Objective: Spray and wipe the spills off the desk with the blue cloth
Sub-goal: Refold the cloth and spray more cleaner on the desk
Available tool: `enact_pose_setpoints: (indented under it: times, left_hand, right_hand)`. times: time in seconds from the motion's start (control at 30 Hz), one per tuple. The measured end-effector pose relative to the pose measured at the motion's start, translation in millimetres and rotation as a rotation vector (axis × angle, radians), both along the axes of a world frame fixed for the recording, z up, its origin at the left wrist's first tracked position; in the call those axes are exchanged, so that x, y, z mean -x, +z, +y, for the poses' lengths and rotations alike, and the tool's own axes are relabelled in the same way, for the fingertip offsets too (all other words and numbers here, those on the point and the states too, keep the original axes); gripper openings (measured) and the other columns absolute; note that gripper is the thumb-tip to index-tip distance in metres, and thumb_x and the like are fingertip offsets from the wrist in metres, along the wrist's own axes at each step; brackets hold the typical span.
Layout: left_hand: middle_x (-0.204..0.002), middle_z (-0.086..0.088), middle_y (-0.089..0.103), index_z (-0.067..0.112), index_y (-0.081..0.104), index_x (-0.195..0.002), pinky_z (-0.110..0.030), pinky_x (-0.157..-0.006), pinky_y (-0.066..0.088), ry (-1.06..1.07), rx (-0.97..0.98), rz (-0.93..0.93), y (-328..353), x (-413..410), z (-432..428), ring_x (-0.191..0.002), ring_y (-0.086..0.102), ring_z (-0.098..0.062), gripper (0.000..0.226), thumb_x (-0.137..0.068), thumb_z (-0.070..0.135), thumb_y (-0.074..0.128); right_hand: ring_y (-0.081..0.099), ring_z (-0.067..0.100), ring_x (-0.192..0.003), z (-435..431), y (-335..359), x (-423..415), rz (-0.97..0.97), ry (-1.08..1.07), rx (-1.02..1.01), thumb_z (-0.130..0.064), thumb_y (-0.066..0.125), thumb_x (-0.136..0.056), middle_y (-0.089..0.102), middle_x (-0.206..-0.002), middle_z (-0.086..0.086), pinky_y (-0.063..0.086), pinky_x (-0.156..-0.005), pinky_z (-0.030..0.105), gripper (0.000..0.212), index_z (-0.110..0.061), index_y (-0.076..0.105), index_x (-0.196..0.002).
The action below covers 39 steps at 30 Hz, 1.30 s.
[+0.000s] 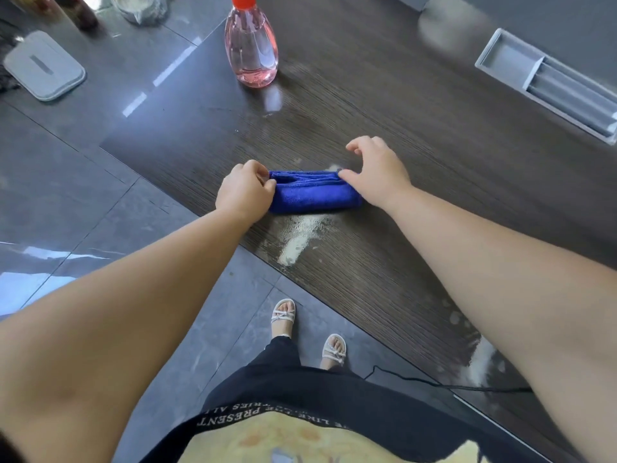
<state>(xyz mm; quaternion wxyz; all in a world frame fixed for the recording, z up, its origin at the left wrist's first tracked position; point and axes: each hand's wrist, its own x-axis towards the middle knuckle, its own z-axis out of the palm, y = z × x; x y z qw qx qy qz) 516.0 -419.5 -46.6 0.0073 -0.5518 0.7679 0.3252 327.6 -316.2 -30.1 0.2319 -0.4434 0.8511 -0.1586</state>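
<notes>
Left hand [245,192] was curled up tight, fingers and thumb pinching the left end of the cloth [314,195]. That arm came in straight from the lower left, out over the floor and the desk [417,105] edge, with the back of the hand facing up.

The cloth was folded into a thick little bundle and lay flat on the desk near its front edge, right between our two hands. Its long axis ran left to right across the view. The layered folded edges faced away from us and the smooth rounded side faced us. A patch of pale powder [297,243] sat on the desk just in front of it, toward us.

Right hand [379,172] was about half open. The thumb tip touched the far right corner of the cloth, while the other fingers were bent and lifted clear of the desk, gripping nothing as far as we could see. That forearm reached in from the lower right, low over the desk top, palm down.

The bottle [251,48] of pink liquid stood upright further back on the desk, well apart from the cloth.
</notes>
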Motion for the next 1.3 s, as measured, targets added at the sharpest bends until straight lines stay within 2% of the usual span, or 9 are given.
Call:
enact_pose_setpoints:
  times: [0.13,0.23,0.33,0.47,0.67,0.8,0.93,1.13,1.3]
  left_hand:
    - [-0.128,-0.008,0.047,0.019,0.053,-0.126,-0.038,-0.099,0.043,-0.07,0.0,-0.085,-2,0,0,-0.118,0.048,-0.028,0.053,-0.083,0.05,0.062]
    - [-0.12,-0.009,0.051,0.018,0.06,-0.106,-0.036,-0.094,0.044,-0.084,-0.023,-0.064,0,2,-3,-0.11,0.051,-0.028,0.034,-0.082,0.043,0.067]
    - [-0.105,-0.007,0.06,0.018,0.051,-0.092,-0.033,-0.083,0.044,-0.085,-0.053,0.01,0,7,-2,-0.099,0.056,-0.027,0.018,-0.086,0.03,0.063]
    - [-0.094,0.002,0.059,0.016,0.05,-0.105,-0.033,-0.086,0.043,0.037,-0.081,0.134,6,6,-15,-0.1,0.057,-0.025,0.023,-0.09,0.032,0.058]
    - [-0.112,-0.007,0.062,0.013,0.044,-0.123,-0.036,-0.087,0.043,0.15,-0.004,0.204,14,10,-65,-0.106,0.056,-0.026,0.036,-0.094,0.033,0.052]
    - [-0.129,-0.008,0.049,0.019,0.05,-0.126,-0.04,-0.098,0.039,-0.23,0.253,0.017,8,3,-71,-0.121,0.043,-0.029,0.036,-0.092,0.03,0.053]
    - [-0.137,-0.003,0.048,0.023,0.05,-0.135,-0.04,-0.104,0.032,-0.712,0.41,-0.019,-5,-15,-54,-0.13,0.038,-0.027,0.046,-0.091,0.038,0.053]
    - [-0.159,0.003,0.009,0.029,0.008,-0.151,-0.044,-0.119,0.008,-0.799,0.371,-0.299,-9,-17,-64,-0.147,0.004,-0.019,0.062,-0.097,0.052,0.029]
    - [-0.154,0.004,0.024,0.028,0.03,-0.146,-0.04,-0.115,0.024,-0.709,0.206,-0.199,6,-2,-74,-0.144,0.015,-0.02,0.055,-0.095,0.045,0.043]
  right_hand:
    - [0.041,0.026,-0.122,1,-10,-3,0.042,0.141,-0.21,-0.041,0.066,-0.083,0.044,-0.13,0.006,0.042,-0.097,0.04,0.054,-0.022,0.05,-0.131]
    - [0.047,0.027,-0.116,-5,-7,-3,0.004,0.133,-0.274,-0.04,0.066,-0.083,0.048,-0.124,0.006,0.04,-0.09,0.036,0.048,-0.02,0.053,-0.125]
    - [0.05,0.026,-0.107,-12,0,0,0.0,0.221,-0.3,-0.037,0.061,-0.088,0.05,-0.114,0.006,0.036,-0.08,0.03,0.034,-0.016,0.057,-0.115]
    - [0.052,0.024,-0.093,-24,8,6,-0.101,0.201,-0.261,-0.034,0.056,-0.093,0.056,-0.096,0.005,0.034,-0.074,0.029,0.023,-0.013,0.057,-0.101]
    - [0.054,0.022,-0.109,-72,-4,2,-0.141,0.001,-0.07,-0.031,0.064,-0.088,0.058,-0.122,0.006,0.042,-0.089,0.03,0.039,-0.019,0.054,-0.123]
    - [0.047,0.026,-0.108,-75,-3,-7,0.241,0.182,0.086,-0.032,0.068,-0.083,0.05,-0.119,0.008,0.041,-0.089,0.038,0.033,-0.017,0.058,-0.111]
    - [0.048,0.028,-0.102,-57,-12,-15,0.275,0.578,0.028,-0.037,0.069,-0.082,0.055,-0.114,0.007,0.039,-0.081,0.037,0.03,-0.015,0.065,-0.101]
    - [0.041,0.023,-0.117,-63,-14,-13,0.292,0.474,0.019,-0.025,0.056,-0.092,0.05,-0.127,0.001,0.04,-0.084,0.036,0.026,-0.016,0.059,-0.116]
    - [0.046,0.021,-0.116,-89,3,-6,0.062,0.386,-0.132,-0.031,0.058,-0.09,0.053,-0.124,0.003,0.039,-0.098,0.035,0.03,-0.021,0.06,-0.119]
